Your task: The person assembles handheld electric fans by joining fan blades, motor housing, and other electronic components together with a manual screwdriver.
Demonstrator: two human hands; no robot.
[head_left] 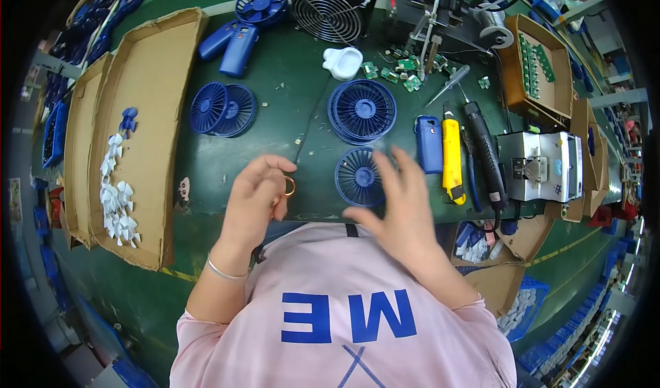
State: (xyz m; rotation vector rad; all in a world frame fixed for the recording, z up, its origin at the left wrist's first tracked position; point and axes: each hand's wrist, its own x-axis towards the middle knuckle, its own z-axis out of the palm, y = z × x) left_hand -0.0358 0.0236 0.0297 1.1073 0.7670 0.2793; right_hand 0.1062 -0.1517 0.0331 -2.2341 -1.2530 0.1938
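Observation:
My right hand (407,216) reaches over the near blue round fan grille (356,182), its thumb and fingers spread and slightly blurred. It covers the grille's right edge; I cannot tell whether it touches it. My left hand (256,192) hovers near the bench's front edge, fingers loosely bent and apart, with a gold ring on one finger and nothing visible held. Just beyond the near grille lies a stack of blue fan grilles (363,109). Two more overlapping blue grilles (223,107) lie farther left. A blue handle casing (430,144) sits right of the stack.
A cardboard tray (148,85) with white and blue fan blades stands left. Blue handheld fans (240,44) and a black fan (328,13) are behind. Rightward lie a yellow cutter (452,158), a black electric screwdriver (485,147), a metal device (540,167) and green circuit boards (407,65).

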